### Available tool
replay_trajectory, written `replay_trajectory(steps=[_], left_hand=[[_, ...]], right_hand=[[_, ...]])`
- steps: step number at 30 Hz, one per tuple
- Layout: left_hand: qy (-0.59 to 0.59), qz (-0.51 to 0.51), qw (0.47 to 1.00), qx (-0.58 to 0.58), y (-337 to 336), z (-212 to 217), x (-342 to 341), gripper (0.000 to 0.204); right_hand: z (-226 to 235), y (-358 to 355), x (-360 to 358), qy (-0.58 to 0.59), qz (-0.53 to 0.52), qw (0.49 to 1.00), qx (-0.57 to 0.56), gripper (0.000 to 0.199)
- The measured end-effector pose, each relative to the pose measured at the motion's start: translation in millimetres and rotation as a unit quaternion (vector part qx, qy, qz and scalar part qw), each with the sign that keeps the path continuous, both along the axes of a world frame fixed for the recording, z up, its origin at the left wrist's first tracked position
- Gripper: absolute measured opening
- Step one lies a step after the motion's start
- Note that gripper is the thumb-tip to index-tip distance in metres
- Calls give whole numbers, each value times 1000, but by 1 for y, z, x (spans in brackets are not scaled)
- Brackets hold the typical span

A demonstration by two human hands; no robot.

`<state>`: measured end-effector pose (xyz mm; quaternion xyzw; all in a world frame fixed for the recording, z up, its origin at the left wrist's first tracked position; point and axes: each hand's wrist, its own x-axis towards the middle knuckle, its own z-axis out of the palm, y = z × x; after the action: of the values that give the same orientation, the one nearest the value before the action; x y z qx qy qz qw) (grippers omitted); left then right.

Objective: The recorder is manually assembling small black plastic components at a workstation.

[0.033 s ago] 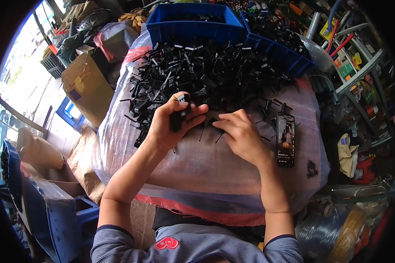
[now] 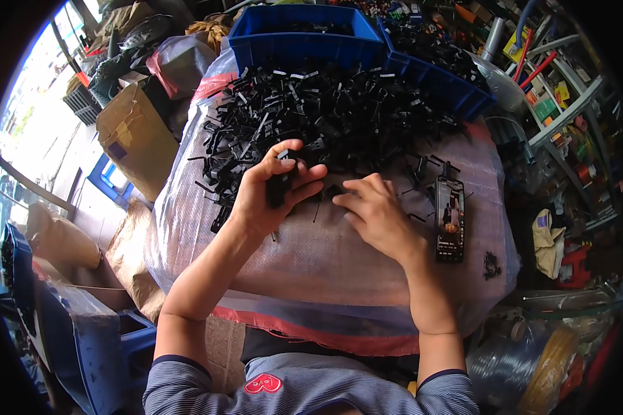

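A small black plastic part point(image 2: 277, 188) with a lighter grey top sits in my left hand point(image 2: 259, 197). The thumb and palm hold it, while the other fingers curve out to the right. My right hand point(image 2: 381, 218) is over the near edge of a heap of black plastic parts point(image 2: 325, 117). Its fingers are bent and spread from the thumb, with no held thing visible. Close to its fingertips lies a dark piece point(image 2: 333, 191); whether they touch it I cannot tell. Thin black stems stick out from the heap below both hands.
Behind the heap stand a blue bin point(image 2: 308, 45) and a second blue bin point(image 2: 450, 83) full of black parts. A phone point(image 2: 450, 220) lies right of my right hand, near a small dark cluster point(image 2: 491, 265). Pale woven sheeting point(image 2: 325, 270) covers the work surface.
My right hand has shifted slightly left, and the thin dark stem beneath its fingertips no longer shows. The black part in my left hand has tilted a little.
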<state>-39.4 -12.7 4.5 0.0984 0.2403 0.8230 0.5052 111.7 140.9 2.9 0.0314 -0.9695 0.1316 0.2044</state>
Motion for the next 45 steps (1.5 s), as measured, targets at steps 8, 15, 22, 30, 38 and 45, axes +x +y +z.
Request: replay_trajectory(steps=[8, 15, 22, 30, 38, 45], left_hand=[[61, -12, 997, -46, 2, -6, -1, 23], [121, -26, 992, -15, 3, -8, -2, 5], [690, 105, 712, -72, 5, 9, 13, 32], [598, 119, 770, -188, 2, 6, 19, 21], [476, 0, 862, -175, 1, 7, 18, 23], [689, 186, 696, -74, 4, 3, 33, 22]], right_hand=[[6, 7, -7, 80, 11, 976, -204, 10], [-18, 8, -5, -8, 70, 993, -98, 17], [15, 8, 5, -69, 82, 803, -587, 11], [20, 3, 2, 56, 100, 771, -627, 21], [13, -9, 3, 139, 50, 819, -554, 14], [8, -7, -2, 81, 99, 837, -532, 12]])
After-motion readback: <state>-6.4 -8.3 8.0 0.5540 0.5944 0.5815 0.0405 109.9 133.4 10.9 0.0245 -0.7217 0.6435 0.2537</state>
